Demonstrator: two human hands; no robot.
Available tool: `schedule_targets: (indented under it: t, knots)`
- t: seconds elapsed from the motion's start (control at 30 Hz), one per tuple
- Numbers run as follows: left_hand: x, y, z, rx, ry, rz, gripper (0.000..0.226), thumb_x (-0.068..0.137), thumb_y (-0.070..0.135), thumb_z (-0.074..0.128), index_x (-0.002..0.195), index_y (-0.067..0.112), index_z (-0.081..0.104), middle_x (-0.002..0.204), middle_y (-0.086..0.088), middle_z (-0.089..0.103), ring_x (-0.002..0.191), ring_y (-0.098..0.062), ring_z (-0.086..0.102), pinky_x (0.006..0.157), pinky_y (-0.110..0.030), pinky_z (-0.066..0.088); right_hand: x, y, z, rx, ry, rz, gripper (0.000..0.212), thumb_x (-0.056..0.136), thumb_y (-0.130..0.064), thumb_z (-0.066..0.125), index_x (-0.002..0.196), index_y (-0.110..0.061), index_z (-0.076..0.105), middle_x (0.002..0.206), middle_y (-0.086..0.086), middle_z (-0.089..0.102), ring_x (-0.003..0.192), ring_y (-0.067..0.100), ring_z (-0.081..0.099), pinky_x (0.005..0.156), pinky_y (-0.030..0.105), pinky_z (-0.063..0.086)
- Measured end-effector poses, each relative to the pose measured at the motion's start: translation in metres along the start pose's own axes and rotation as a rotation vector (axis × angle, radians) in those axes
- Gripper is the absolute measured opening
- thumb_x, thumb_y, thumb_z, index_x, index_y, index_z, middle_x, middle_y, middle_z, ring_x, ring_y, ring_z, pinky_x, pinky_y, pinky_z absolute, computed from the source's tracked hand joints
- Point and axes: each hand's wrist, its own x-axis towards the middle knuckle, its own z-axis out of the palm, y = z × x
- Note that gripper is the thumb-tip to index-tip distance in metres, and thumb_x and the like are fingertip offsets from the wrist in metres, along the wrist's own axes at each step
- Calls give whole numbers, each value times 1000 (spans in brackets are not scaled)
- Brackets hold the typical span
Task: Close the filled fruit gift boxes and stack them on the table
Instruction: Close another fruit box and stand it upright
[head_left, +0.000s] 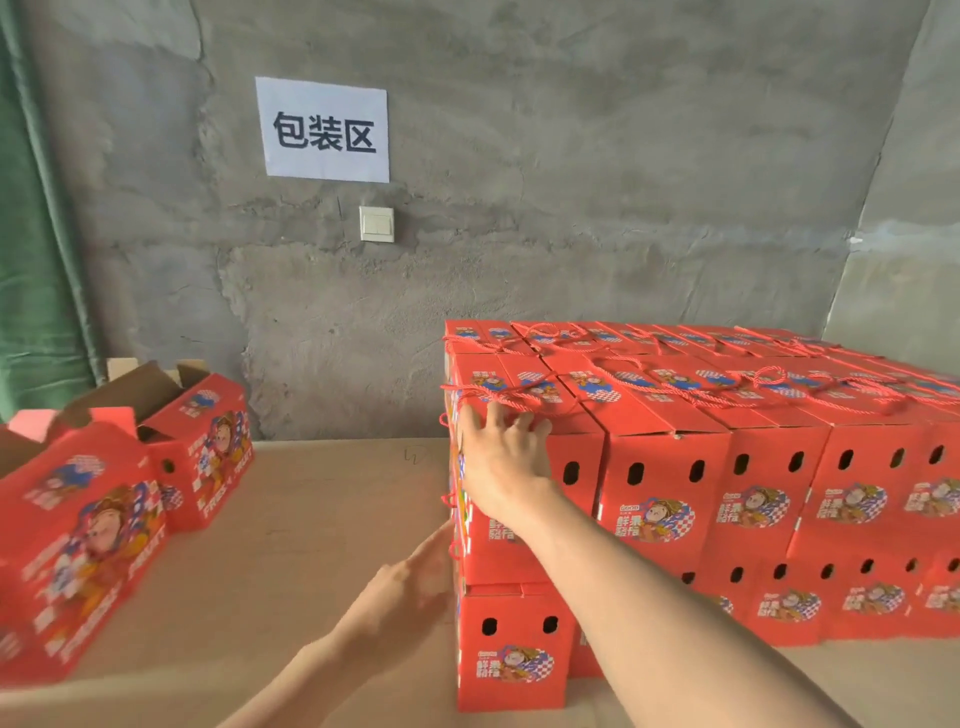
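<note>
A big stack of closed red fruit gift boxes (727, 478) with red rope handles fills the right half of the table, two layers high. My right hand (498, 457) lies flat with spread fingers on the front face of the upper box at the stack's left corner (524, 540), fingertips at its top edge. My left hand (410, 582), blurred, has straight fingers touching the left side of that same box near its bottom. Below it stands a closed box of the lower layer (511, 649).
Two red gift boxes with open top flaps stand at the left: one near (78, 551), one farther back (208, 457). The tan table top (311, 519) lies between them and the stack. Behind are a grey concrete wall with a paper sign (324, 130), a light switch (376, 223) and a green curtain (31, 260).
</note>
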Motion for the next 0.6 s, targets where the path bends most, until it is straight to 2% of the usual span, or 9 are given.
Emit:
schedule_targets:
  t: [0.1, 0.2, 0.3, 0.33, 0.4, 0.43, 0.5, 0.6]
  knots:
    - [-50, -33, -23, 183, 15, -42, 62, 89, 35, 54, 141, 49, 24, 123, 20, 56, 97, 5, 61, 87, -11, 44, -2, -7, 6, -3, -17, 58, 53, 88, -11, 44, 137, -12, 24, 138, 23, 33, 127, 52, 30, 104, 67, 20]
    - [-111, -75, -61, 269, 7, -137, 48, 87, 38, 56, 133, 43, 44, 119, 21, 58, 97, 9, 59, 87, -9, 44, -4, -15, 3, 8, -31, 150, 45, 91, -10, 38, 135, -11, 26, 141, 22, 31, 132, 48, 25, 109, 64, 16]
    - [-175, -120, -103, 381, -12, -236, 46, 88, 31, 55, 134, 29, 50, 131, 12, 53, 112, 0, 56, 93, -14, 45, -8, -30, 3, 49, 60, 199, 45, 88, -8, 45, 131, -8, 34, 143, 19, 30, 136, 42, 21, 110, 63, 10]
    - [-196, -133, -119, 409, 1, -276, 45, 88, 30, 55, 133, 26, 52, 130, 10, 54, 113, -2, 56, 93, -16, 45, -11, -43, 7, 76, 129, 150, 49, 84, -4, 51, 131, -5, 38, 145, 20, 29, 137, 42, 20, 110, 62, 11]
    - [-234, -152, -149, 447, 55, -347, 34, 87, 29, 55, 119, 23, 62, 118, 10, 62, 105, -4, 60, 89, -20, 47, -23, -81, 18, 250, 245, -16, 53, 72, 9, 58, 124, 2, 49, 141, 25, 36, 130, 45, 32, 107, 58, 25]
    - [-251, -159, -162, 446, 87, -373, 25, 86, 29, 55, 108, 22, 66, 109, 10, 65, 99, -6, 62, 84, -21, 48, -34, -107, 23, 380, 224, -92, 50, 71, 13, 56, 120, 5, 53, 138, 24, 39, 127, 45, 38, 106, 53, 31]
    - [-280, -170, -187, 450, 131, -429, 17, 85, 29, 53, 95, 20, 64, 96, 10, 67, 89, -7, 63, 77, -23, 47, -55, -164, 31, 526, 72, -213, 40, 79, 9, 51, 118, 0, 56, 139, 17, 40, 128, 36, 41, 107, 39, 32]
    - [-315, -187, -219, 486, 192, -459, 19, 84, 30, 50, 89, 15, 60, 86, 3, 64, 80, -12, 61, 71, -24, 46, -78, -241, 43, 500, -63, -409, 36, 90, -9, 44, 124, -16, 52, 145, 0, 35, 130, 19, 39, 104, 22, 28]
